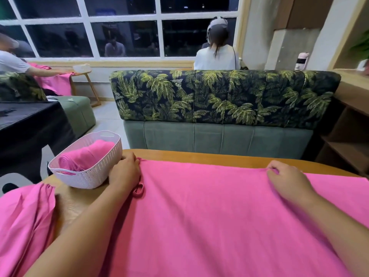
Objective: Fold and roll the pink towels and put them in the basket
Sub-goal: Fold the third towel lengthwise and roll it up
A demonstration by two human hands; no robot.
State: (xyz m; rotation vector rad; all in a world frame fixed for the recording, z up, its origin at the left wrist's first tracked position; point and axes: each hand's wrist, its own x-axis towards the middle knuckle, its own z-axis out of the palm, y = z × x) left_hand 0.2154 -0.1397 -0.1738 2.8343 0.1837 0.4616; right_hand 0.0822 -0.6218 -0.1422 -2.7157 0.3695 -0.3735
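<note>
Fabric fills the near half of the view: a large flat pink cloth towel (209, 216) lies spread over the light wooden desk (79, 204), its far edge running from ten o'clock to two o'clock. The left grip (124, 171), a bare hand, sits at the towel's ten o'clock corner, fingers curled down and the corner pinched at the fingertips. The right grip (287, 181), also bare, sits at about one o'clock on the far edge, thumb and forefinger pinching a small fold of the hem while the other fingers curl loosely. A small pink hanging loop (139, 189) sticks out of the towel's left edge, just beside the left wrist.

A white perforated plastic basket (87, 173) stands on the desk at nine o'clock of the left grip; whether it touches the knuckles I cannot tell. Inside it lies one rolled pink towel (85, 154), tilted, its spiral end toward seven o'clock. A bunched pink cloth (24, 222) hangs off the desk's edge at eight o'clock in the view.

Beyond the desk at twelve o'clock stands a sofa with a palm-leaf printed back and green base (219, 96). Behind it a person in a white top (216, 54) faces a white-framed dark window (123, 19).
</note>
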